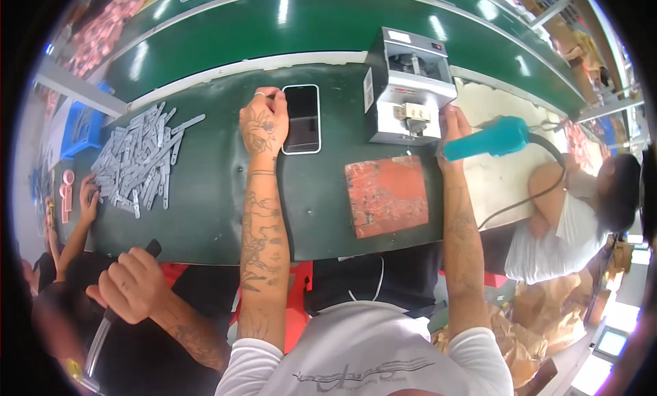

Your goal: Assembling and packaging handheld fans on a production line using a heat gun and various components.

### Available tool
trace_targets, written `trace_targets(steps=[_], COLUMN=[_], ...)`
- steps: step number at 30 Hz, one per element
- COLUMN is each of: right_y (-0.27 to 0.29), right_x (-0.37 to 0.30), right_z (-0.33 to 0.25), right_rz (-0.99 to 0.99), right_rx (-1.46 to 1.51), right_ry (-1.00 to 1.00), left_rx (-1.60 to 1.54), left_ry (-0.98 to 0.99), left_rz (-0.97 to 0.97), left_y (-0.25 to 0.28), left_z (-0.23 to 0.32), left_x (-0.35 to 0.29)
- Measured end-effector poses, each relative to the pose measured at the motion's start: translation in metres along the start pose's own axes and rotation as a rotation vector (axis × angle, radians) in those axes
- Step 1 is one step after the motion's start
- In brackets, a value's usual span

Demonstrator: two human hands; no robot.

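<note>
I see the black-screened phone with a pale rounded frame lying flat on the dark green bench mat, screen up, left of the boxy silver-and-black bench machine. My left hand is at the phone's upper left edge, its fingers curled and the thumb close to the forefinger; I cannot tell whether anything is pinched there. My right hand is at the machine's right side, partly hidden by the teal rounded tool with a dark cord, which crosses in front of the wrist. I cannot tell how that hand's grip stands.

Nearer me than the machine lies the worn red square plate. To its right spreads a cream sheet. Far left, I see a loose heap of slim grey pieces, with a co-worker's hand at its left edge and a blue plastic crate behind. Below the heap, another person's fist is closed around a black-ended bar. A person in white sits at right. A glossy green belt runs beyond the bench.
</note>
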State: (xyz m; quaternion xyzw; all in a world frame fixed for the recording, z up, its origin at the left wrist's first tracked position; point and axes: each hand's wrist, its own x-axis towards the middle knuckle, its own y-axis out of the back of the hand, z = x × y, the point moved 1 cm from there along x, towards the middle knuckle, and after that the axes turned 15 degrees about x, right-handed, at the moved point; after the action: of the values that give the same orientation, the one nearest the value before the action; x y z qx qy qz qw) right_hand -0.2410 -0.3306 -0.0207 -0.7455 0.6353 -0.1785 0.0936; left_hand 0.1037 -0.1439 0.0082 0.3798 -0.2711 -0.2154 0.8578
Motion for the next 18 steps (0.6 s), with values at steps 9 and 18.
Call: trace_targets(steps=[9,18], right_y=[-0.016,0.002], right_x=[-0.015,-0.041], right_z=[-0.017,-0.059], right_rz=[-0.078,-0.426], right_rx=[0.090,-0.787], right_ry=[-0.031,0.251], left_rx=[-0.025,0.016], left_ry=[-0.029,-0.021], left_rz=[0.018,0.017], left_y=[-0.004,0.003], left_z=[-0.014,0.001], left_x=[0.000,0.002])
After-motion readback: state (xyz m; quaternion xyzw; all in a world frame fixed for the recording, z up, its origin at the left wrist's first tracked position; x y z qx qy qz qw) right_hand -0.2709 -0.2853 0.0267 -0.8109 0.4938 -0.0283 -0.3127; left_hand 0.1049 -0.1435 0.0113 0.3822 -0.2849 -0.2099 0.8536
